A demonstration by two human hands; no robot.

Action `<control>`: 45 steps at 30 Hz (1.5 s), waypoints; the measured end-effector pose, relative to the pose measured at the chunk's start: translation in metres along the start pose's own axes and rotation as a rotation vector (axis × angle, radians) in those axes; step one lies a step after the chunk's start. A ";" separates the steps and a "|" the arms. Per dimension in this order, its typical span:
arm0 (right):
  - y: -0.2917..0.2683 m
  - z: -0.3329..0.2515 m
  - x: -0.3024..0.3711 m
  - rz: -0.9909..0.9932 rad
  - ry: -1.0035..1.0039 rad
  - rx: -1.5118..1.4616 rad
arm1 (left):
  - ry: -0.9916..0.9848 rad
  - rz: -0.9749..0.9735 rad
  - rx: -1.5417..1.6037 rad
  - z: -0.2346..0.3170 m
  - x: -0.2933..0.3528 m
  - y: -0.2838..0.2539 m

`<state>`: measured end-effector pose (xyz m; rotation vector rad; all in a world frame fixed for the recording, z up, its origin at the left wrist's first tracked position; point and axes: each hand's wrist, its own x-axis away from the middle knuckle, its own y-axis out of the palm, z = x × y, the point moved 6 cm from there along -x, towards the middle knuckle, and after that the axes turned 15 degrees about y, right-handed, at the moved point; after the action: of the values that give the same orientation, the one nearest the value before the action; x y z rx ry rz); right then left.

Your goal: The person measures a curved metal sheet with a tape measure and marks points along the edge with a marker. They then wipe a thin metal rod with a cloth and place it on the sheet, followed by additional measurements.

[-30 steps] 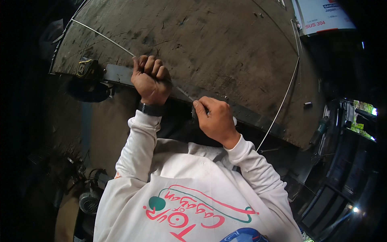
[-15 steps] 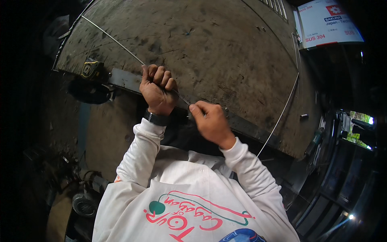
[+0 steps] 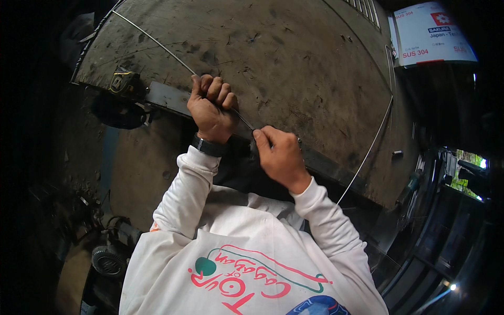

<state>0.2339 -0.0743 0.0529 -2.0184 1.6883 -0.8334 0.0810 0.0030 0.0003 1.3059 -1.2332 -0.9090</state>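
A thin metal rod (image 3: 163,45) runs slantwise from the far left of the worktable (image 3: 294,63) to my hands. My left hand (image 3: 212,107) is closed in a fist around it, palm side up, near the table's front edge. A short length of the rod shows between my hands. To the right and a little nearer me, my right hand (image 3: 281,155) pinches the rod with thumb and bent fingers; the rod's end is hidden there. Below the left fist lies a flat grey steel bar (image 3: 168,97) along the front edge.
A black and yellow tape measure (image 3: 124,82) sits by the left front edge. Another thin rod (image 3: 370,143) crosses the table's right side, near a small cylinder (image 3: 397,152). A white printed sheet (image 3: 433,34) is at far right. A motor-like machine (image 3: 108,260) stands lower left.
The whole view has shifted slightly. Both hands sit a little farther right and up in the picture, still gripping the rod; my right hand is less blurred.
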 end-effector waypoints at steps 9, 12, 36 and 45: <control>-0.007 0.028 0.012 -0.506 0.353 -0.538 | -0.053 -0.049 0.078 0.006 -0.007 0.011; -0.031 0.005 0.044 -0.021 0.061 -0.032 | -0.055 -0.040 0.070 0.006 -0.002 0.006; -0.104 0.075 0.141 0.068 0.470 -0.313 | -0.123 -0.051 -0.063 0.023 -0.036 0.020; -0.102 0.077 0.141 -0.028 0.474 -0.459 | -0.147 -0.003 -0.051 0.023 -0.032 0.019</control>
<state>0.3750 -0.1966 0.0872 -2.2631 2.2899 -1.0780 0.0503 0.0318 0.0117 1.2187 -1.3129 -1.0472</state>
